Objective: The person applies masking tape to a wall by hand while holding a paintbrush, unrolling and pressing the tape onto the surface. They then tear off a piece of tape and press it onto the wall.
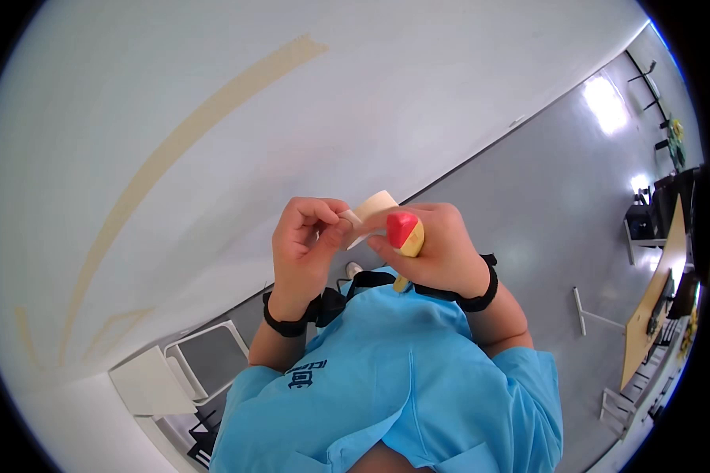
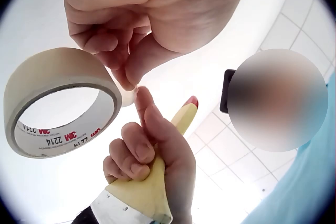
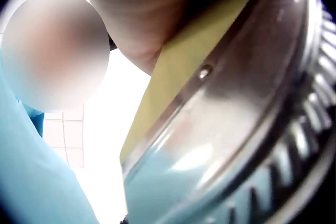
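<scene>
In the head view, my left hand (image 1: 301,240) pinches the loose end of the masking tape between thumb and index finger. The tape roll (image 1: 377,204) is by the fingertips of both hands; in the left wrist view the roll (image 2: 63,69) is upright, beside the left hand (image 2: 157,14). My right hand (image 1: 442,248) has its fingers curled round the yellow, red-tipped handle (image 1: 405,233) of a brush, and its index fingertip meets the pinched tape end. The brush's metal ferrule (image 3: 210,129) fills much of the right wrist view; its bristles cannot be made out.
A pale wall (image 1: 237,189) in front bears a long curved tape strip (image 1: 170,146) and shorter strips low at the left. Grey floor (image 1: 521,197) runs along its base. White furniture (image 1: 154,384) stands at lower left, a wooden-topped table (image 1: 653,315) at far right.
</scene>
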`<action>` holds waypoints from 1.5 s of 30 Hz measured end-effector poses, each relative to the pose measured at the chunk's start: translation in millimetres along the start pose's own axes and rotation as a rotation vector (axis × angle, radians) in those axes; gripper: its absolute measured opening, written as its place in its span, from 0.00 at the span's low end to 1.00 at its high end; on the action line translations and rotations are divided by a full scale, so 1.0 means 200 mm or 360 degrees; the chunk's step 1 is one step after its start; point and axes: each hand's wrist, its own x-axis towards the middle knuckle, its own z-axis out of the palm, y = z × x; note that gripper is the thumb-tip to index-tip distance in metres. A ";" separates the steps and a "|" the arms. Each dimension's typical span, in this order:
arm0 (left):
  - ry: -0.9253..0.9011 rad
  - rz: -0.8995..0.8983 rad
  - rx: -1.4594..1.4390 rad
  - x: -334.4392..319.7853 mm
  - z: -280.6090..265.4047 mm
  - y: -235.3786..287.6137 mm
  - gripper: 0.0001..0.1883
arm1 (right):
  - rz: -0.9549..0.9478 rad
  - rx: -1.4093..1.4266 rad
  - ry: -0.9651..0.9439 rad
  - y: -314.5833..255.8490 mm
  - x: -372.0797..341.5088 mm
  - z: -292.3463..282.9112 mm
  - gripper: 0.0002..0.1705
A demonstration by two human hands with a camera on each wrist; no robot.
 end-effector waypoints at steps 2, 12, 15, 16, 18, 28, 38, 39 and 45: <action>-0.0006 0.0016 -0.0008 0.01 0.01 0.01 0.08 | -0.0066 -0.0051 -0.0057 0.00 0.00 0.00 0.12; 0.0069 0.0095 -0.0010 0.01 0.00 0.01 0.07 | 0.0050 0.0130 0.0095 -0.02 0.01 0.01 0.14; 0.0079 0.0073 -0.0060 0.01 0.00 0.00 0.07 | 0.0113 0.0131 0.0080 -0.03 0.02 0.00 0.15; 0.0079 0.0073 -0.0060 0.02 0.00 0.01 0.07 | 0.0071 0.0135 0.0095 -0.03 0.02 0.01 0.15; 0.0081 0.0102 -0.0008 0.02 0.01 0.01 0.08 | 0.0030 0.0148 0.0082 -0.02 0.02 0.03 0.15; 0.0063 0.0082 -0.0042 0.04 -0.02 -0.01 0.08 | -0.0024 0.0045 0.0096 0.03 0.02 0.06 0.16; 0.0013 0.0046 -0.0079 0.04 -0.03 -0.03 0.08 | -0.0066 0.0118 0.0158 0.03 0.02 0.06 0.14; 0.0052 0.0102 -0.0020 0.04 -0.02 -0.03 0.08 | -0.0067 0.0119 0.0158 0.02 0.03 0.06 0.14; 0.0060 0.0104 -0.0050 0.04 -0.04 -0.02 0.08 | -0.0231 -0.0002 0.0122 0.05 0.03 0.08 0.09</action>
